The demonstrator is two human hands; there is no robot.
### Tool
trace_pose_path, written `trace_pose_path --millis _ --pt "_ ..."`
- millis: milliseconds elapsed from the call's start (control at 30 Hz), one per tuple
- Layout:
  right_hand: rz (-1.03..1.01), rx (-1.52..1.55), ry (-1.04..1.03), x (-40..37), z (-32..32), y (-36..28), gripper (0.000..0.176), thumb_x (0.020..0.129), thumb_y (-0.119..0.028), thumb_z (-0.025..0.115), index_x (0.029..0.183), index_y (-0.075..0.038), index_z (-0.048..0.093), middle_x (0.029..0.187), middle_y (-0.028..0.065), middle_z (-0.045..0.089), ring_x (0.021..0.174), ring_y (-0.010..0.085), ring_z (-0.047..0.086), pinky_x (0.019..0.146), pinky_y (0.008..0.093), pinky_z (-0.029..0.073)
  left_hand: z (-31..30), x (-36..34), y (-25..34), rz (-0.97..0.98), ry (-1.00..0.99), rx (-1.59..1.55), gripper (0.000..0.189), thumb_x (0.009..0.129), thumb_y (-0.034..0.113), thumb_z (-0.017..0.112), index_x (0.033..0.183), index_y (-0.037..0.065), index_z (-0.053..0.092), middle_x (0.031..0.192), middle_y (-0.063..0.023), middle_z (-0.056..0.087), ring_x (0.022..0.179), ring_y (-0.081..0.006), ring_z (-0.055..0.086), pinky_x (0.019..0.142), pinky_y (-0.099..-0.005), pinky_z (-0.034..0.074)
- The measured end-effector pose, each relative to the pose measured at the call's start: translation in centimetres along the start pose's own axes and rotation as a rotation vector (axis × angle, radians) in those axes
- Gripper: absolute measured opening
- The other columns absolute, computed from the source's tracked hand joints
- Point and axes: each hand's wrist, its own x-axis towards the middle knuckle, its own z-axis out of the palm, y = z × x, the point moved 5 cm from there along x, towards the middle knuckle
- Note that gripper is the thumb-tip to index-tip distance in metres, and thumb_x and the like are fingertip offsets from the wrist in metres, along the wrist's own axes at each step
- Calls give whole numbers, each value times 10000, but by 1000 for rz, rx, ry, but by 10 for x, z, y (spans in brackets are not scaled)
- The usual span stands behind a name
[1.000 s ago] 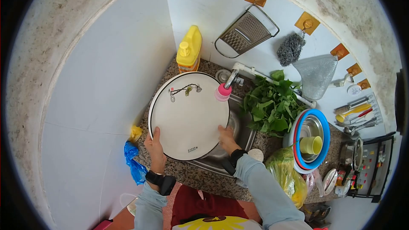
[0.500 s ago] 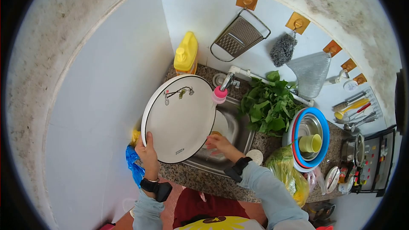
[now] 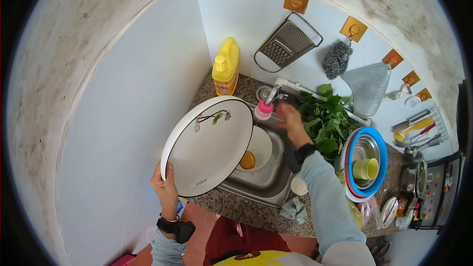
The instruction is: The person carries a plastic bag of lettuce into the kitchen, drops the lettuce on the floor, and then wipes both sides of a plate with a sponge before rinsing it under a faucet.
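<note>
A large white oval plate (image 3: pixel 209 145) with a dark rim and a plant drawing is tilted over the left part of the sink (image 3: pixel 263 182). My left hand (image 3: pixel 166 187) grips its lower left edge, thumb on the inner face. My right hand (image 3: pixel 291 120) is raised beside the faucet (image 3: pixel 272 96) with its pink nozzle (image 3: pixel 263 111); its fingers are blurred, and whether they touch anything is unclear. A white dish (image 3: pixel 261 148) lies in the sink behind the plate, with a round orange-brown thing (image 3: pixel 248 160) on it.
Leafy greens (image 3: pixel 327 120) lie right of the sink, near stacked basins (image 3: pixel 382 157) holding a yellow-green cup (image 3: pixel 365 169). A yellow bottle (image 3: pixel 226 66) stands at the back left. A grey cloth (image 3: pixel 294 210) lies at the counter's front. A grater (image 3: pixel 288 44) hangs above.
My right hand has moved up from the sink by the plate's right edge to beside the faucet. The plate is still in my left hand, tilted slightly more. The orange-brown thing is now uncovered.
</note>
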Motion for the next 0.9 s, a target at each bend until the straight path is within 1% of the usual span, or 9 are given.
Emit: trace_pose_path --millis 100,300,400,467,533,600,700,800,900 --pt "360 70 -339 -45 34 27 638 929 -530 431 1261 15 421 1207 183 557 1079 259 570 836 440 497 -4 0 11 53 -2 10 190 896 101 595 1031 -28 628 776 12 564 693 -63 448 613 -210 380" --pt "439 237 -435 -72 60 31 760 873 -630 446 1298 -6 365 1208 212 553 1118 291 555 877 457 463 -17 -3 31 180 -72 79 255 841 16 622 1093 -21 621 909 -65 668 830 -87 575 743 -234 457" --pt "490 202 -468 -75 61 30 742 857 -640 470 1270 -26 422 1203 190 559 1110 280 558 893 464 445 -23 -6 45 286 -145 116 291 781 4 650 1071 -14 631 927 -119 683 846 -145 634 740 -260 486" --pt "502 172 -507 -72 58 37 732 847 -645 484 1253 -37 454 1201 171 564 1105 270 560 901 468 436 -24 -8 59 481 -289 222 317 724 7 671 1039 0 643 908 -145 681 814 -227 668 703 -279 506" --pt "515 211 -566 -67 62 51 640 860 -587 523 1207 -49 511 1171 131 590 1069 227 581 908 437 450 -29 -9 71 575 -306 230 342 670 44 709 1007 26 656 910 -140 677 800 -272 671 676 -302 526" --pt "579 239 -605 -79 65 51 548 890 -483 552 1203 -34 517 1128 102 614 1020 188 603 883 381 487 -28 -21 90 850 -478 288 389 619 75 735 1000 51 662 924 -115 676 799 -254 669 669 -318 536" --pt "778 -5 -729 -110 77 54 500 899 -339 591 1240 9 480 1105 123 608 972 182 613 834 334 526 -33 -37 105 1009 -607 360 349 655 88 673 1003 81 666 954 -96 664 820 -224 663 677 -318 547" --pt "569 -199 -534 -132 89 59 566 869 -280 639 1285 31 414 1149 148 575 978 196 609 823 341 528 -44 -52 106 1097 -718 430 322 710 100 615 1026 127 667 981 -80 656 851 -207 662 692 -302 550" --pt "545 -140 -497 -143 91 71 637 841 -233 672 1337 2 347 1160 181 552 971 217 607 788 338 532 -60 -64 92 1129 -724 455 335 715 120 624 1046 161 661 1007 -66 654 898 -206 655 731 -313 544"
